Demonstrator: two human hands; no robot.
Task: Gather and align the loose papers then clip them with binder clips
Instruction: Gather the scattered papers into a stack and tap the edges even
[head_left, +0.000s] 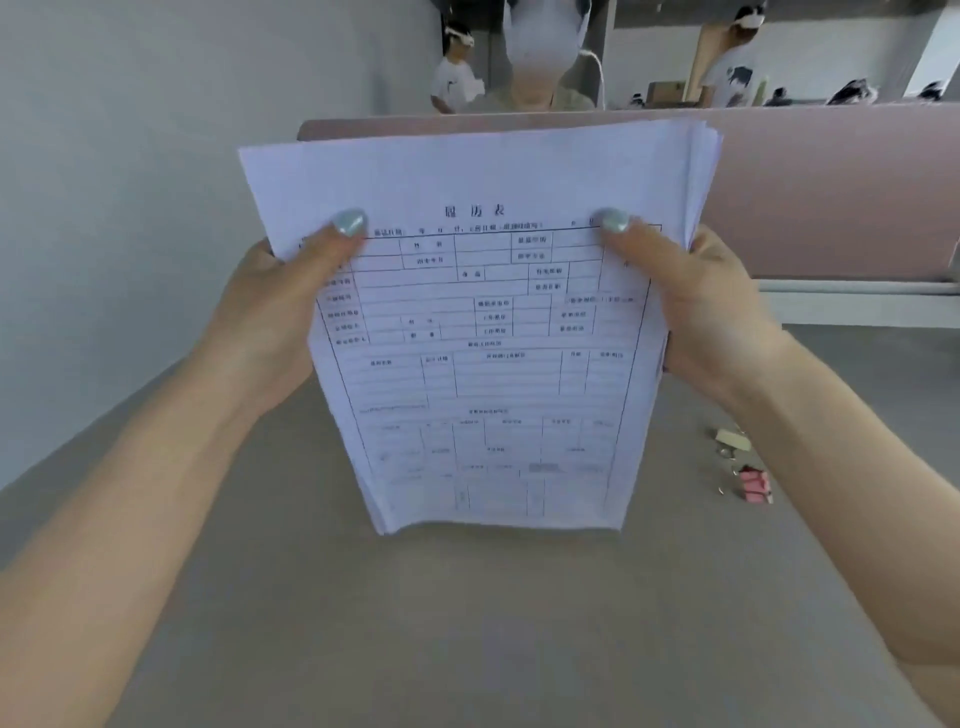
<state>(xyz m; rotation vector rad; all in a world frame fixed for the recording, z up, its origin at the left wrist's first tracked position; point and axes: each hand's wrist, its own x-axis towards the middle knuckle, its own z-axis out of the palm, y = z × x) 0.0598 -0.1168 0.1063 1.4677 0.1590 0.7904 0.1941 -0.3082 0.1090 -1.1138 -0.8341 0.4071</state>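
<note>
A stack of white printed forms (483, 364) stands upright in front of me, its bottom edge resting on the grey table (467, 623). My left hand (280, 306) grips the stack's left edge, thumb on the front sheet. My right hand (711, 312) grips the right edge the same way. The sheets fan apart a little at the top right corner. Two binder clips lie on the table to the right of the stack: a cream one (732, 440) and a pink one (754, 484), both untouched.
A pink partition (831, 197) rises along the table's far edge. Behind it a person sits facing me, and two other people stand further back. A pale wall runs along the left side.
</note>
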